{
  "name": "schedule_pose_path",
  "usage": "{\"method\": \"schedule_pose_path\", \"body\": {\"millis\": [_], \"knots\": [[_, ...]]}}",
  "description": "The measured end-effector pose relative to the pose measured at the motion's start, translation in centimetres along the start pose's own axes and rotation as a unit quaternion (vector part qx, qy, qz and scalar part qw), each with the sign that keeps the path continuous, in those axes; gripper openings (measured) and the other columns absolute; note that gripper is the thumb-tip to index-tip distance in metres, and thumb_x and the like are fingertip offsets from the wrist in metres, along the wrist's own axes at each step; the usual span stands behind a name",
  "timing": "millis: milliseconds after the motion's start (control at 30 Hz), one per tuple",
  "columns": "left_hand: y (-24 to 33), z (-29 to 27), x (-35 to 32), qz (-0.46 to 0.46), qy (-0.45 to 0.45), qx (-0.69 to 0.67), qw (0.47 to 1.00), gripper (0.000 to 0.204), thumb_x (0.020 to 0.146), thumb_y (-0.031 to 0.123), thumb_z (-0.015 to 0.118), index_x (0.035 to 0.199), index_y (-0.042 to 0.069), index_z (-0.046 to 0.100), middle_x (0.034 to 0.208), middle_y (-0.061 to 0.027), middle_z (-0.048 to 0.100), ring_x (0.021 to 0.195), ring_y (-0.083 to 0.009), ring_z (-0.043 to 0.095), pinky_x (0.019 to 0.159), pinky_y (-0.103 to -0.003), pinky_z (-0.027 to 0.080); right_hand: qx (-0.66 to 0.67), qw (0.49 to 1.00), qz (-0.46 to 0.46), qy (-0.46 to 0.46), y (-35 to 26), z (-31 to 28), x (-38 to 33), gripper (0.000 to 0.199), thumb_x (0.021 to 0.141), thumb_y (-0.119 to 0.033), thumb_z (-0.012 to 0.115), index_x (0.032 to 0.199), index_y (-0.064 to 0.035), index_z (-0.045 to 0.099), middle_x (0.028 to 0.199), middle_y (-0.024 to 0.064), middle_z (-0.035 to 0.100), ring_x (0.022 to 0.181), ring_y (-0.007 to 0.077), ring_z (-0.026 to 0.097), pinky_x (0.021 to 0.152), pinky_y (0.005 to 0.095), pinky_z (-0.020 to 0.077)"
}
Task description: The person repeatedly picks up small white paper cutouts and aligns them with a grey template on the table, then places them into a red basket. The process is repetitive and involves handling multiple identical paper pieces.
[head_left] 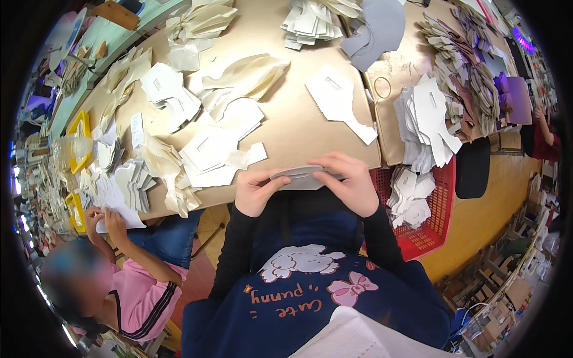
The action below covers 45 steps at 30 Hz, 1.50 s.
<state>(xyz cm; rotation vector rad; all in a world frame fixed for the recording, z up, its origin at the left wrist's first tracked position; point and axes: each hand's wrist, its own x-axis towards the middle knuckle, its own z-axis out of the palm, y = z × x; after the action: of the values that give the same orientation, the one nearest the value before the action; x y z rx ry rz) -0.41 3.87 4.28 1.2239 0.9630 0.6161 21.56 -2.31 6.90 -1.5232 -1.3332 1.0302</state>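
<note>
At the near edge of the table, both hands hold a pale grey cut piece [303, 181] with a slot in it. My left hand [255, 191] pinches its left end, thumb toward the slot. My right hand [347, 182] grips the right end, with its fingers along the top edge. The lower part of the piece hangs in front of my lap. Beyond my hands lies a single white cut piece [334, 98] with a slot and a narrow tail. Left of it is a spread of white cut pieces [206, 152].
Cream fabric pieces [245, 80] lie farther back. A stack of white pieces [421, 119] stands at the right, above a red basket [439, 224] holding more pieces. Grey pieces [379, 36] are at the back. A co-worker in pink [146, 298] handles white sheets at the left.
</note>
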Motion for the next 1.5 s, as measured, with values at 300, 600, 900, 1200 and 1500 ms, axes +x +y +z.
{"method": "schedule_pose_path", "body": {"millis": [300, 600, 900, 1200, 1500], "knots": [[-1.6, 1.4, 1.5, -0.115, 0.041, -0.011, 0.992, 0.027, 0.093, 0.013, 0.074, 0.112, -0.007, 0.073, 0.086, -0.0058, 0.076, 0.075, -0.0076, 0.065, 0.068, -0.021, 0.051, -0.106, 0.994, 0.028, -0.023, 0.8, -2.0, 1.8, 0.040, 0.090, -0.014, 0.073, 0.128, -0.0040, 0.066, 0.100, 0.0140, 0.071, 0.086, 0.0240, 0.069, 0.078, 0.0325, 0.0535], [0.0, 1.7, 2.2, 0.130, 0.175, 0.188, 0.958, 0.046, 0.096, 0.012, 0.067, 0.139, 0.000, 0.058, 0.136, -0.0169, 0.063, 0.127, -0.0262, 0.059, 0.110, -0.036, 0.042, -0.345, 0.891, -0.079, 0.285, 6.4, -2.6, 8.7, 0.035, 0.086, -0.012, 0.075, 0.119, -0.0014, 0.067, 0.108, 0.0159, 0.067, 0.099, 0.0349, 0.064, 0.086, 0.0402, 0.0515], [2.9, 1.6, 0.6, 0.035, 0.007, -0.249, 0.968, 0.038, 0.097, 0.011, 0.069, 0.127, -0.011, 0.063, 0.119, -0.0157, 0.070, 0.110, -0.0189, 0.066, 0.098, -0.032, 0.049, -0.001, 0.998, 0.054, 0.020, -2.7, -5.2, 2.6, 0.021, 0.089, -0.005, 0.075, 0.106, 0.0066, 0.073, 0.093, 0.0087, 0.074, 0.083, 0.0105, 0.066, 0.076, 0.0239, 0.0504], [3.8, 2.1, -0.3, -0.078, 0.050, -0.194, 0.977, 0.026, 0.094, 0.014, 0.072, 0.103, -0.011, 0.074, 0.092, -0.0126, 0.076, 0.081, -0.0108, 0.068, 0.072, -0.024, 0.052, 0.041, 0.993, 0.112, -0.017, -3.2, -3.3, 1.4, 0.021, 0.085, -0.005, 0.077, 0.104, 0.0040, 0.075, 0.088, 0.0084, 0.071, 0.083, 0.0124, 0.064, 0.076, 0.0251, 0.0487], [0.5, -3.4, -1.0, -0.038, 0.218, 0.005, 0.975, 0.025, 0.097, 0.010, 0.069, 0.114, -0.008, 0.071, 0.104, -0.0116, 0.075, 0.098, -0.0140, 0.069, 0.090, -0.026, 0.052, -0.301, 0.950, 0.035, 0.075, 2.6, 0.5, 0.7, 0.057, 0.080, -0.013, 0.080, 0.131, -0.0010, 0.059, 0.114, 0.0164, 0.057, 0.108, 0.0339, 0.054, 0.092, 0.0438, 0.0451]]}}
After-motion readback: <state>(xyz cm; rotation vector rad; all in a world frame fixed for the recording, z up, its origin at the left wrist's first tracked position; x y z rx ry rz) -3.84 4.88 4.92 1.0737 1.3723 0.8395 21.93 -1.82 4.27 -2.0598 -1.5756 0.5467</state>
